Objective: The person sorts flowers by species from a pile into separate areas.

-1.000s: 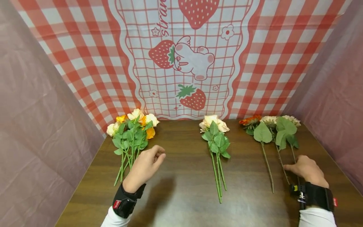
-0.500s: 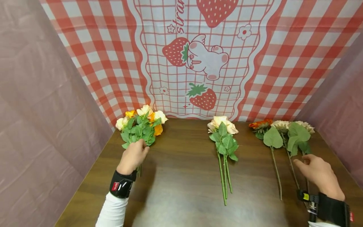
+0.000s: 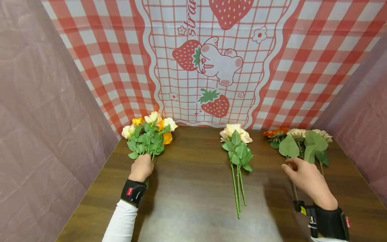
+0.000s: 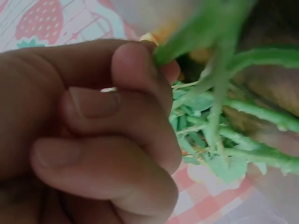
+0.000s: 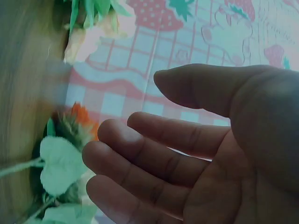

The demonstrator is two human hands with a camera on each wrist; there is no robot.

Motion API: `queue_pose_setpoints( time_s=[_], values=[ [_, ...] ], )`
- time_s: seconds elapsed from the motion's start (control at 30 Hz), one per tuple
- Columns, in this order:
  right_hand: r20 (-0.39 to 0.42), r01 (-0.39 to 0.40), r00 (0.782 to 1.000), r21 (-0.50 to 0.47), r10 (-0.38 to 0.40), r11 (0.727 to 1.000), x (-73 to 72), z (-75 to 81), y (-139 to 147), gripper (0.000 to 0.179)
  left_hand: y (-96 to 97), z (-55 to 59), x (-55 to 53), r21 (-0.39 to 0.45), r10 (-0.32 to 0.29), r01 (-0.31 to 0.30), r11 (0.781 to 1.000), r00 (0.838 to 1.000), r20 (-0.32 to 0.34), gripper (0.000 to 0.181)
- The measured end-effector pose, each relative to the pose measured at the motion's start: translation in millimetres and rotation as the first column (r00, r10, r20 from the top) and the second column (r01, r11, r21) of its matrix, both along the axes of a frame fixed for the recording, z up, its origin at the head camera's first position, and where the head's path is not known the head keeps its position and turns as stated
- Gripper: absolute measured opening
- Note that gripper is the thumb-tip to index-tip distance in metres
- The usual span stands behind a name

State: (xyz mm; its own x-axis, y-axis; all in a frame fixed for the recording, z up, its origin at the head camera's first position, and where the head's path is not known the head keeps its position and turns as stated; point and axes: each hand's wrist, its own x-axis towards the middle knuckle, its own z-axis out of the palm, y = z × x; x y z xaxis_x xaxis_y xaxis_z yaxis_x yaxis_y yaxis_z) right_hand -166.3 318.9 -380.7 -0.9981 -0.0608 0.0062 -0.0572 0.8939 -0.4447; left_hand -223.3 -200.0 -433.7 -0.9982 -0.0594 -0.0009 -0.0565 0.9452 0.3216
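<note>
At the back left of the table lies a bunch of cream and orange roses [image 3: 149,136], heads toward the curtain. My left hand [image 3: 142,167] is over their green stems, and in the left wrist view its curled fingers [image 4: 126,112] pinch a green rose stem [image 4: 201,37] at the tips. The lower stems are partly hidden by that hand. On the right, my right hand [image 3: 305,178] hovers with loosely bent fingers [image 5: 140,144] above the bare stems of an orange flower [image 3: 275,132] and two cream flowers [image 3: 297,133] with broad leaves. Nothing lies between its thumb and fingers.
Between the hands lies a group of cream roses [image 3: 235,133], stems toward me. A red checked cloth [image 3: 109,67] with strawberry prints hangs behind the brown table [image 3: 193,188]. Pinkish curtains [image 3: 39,117] close off both sides.
My left hand has moved left and down onto the rose stems and taken hold there. My right hand has lifted from the rightmost stems and shifted left. The head view has turned slightly left.
</note>
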Motion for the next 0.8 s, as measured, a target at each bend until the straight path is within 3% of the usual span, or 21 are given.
queue_pose_setpoints(
  time_s=[0.33,0.4,0.5,0.63,0.7,0.8],
  values=[
    [-0.067,-0.055,0.996,0.013,0.056,0.998,4.6,-1.6,-31.4,0.031,1.2,19.7,6.9,0.105,-0.052,0.069,0.992,0.986,-0.157,0.013],
    [-0.093,-0.070,0.993,0.001,0.070,0.998,6.2,-1.5,-40.4,0.028,6.1,24.1,8.4,0.131,-0.073,0.101,0.986,0.976,-0.203,0.012],
    [-0.148,-0.101,0.984,-0.022,0.097,0.995,9.6,-1.0,-60.0,0.022,17.4,31.5,12.4,0.184,-0.121,0.180,0.966,0.948,-0.294,0.010],
    [-0.204,-0.178,0.966,-0.082,0.158,0.981,15.8,-1.7,-92.5,0.018,39.7,41.0,23.2,0.270,-0.185,0.312,0.911,0.893,-0.410,0.007],
    [-0.213,-0.235,0.956,-0.139,0.203,0.962,20.1,-3.7,-109.6,0.017,53.9,43.3,30.3,0.327,-0.215,0.380,0.865,0.871,-0.442,0.006],
    [-0.216,-0.339,0.933,-0.248,0.289,0.908,28.5,-9.4,-134.6,0.019,79.5,45.5,43.9,0.447,-0.275,0.466,0.764,0.861,-0.429,0.005]
  ],
)
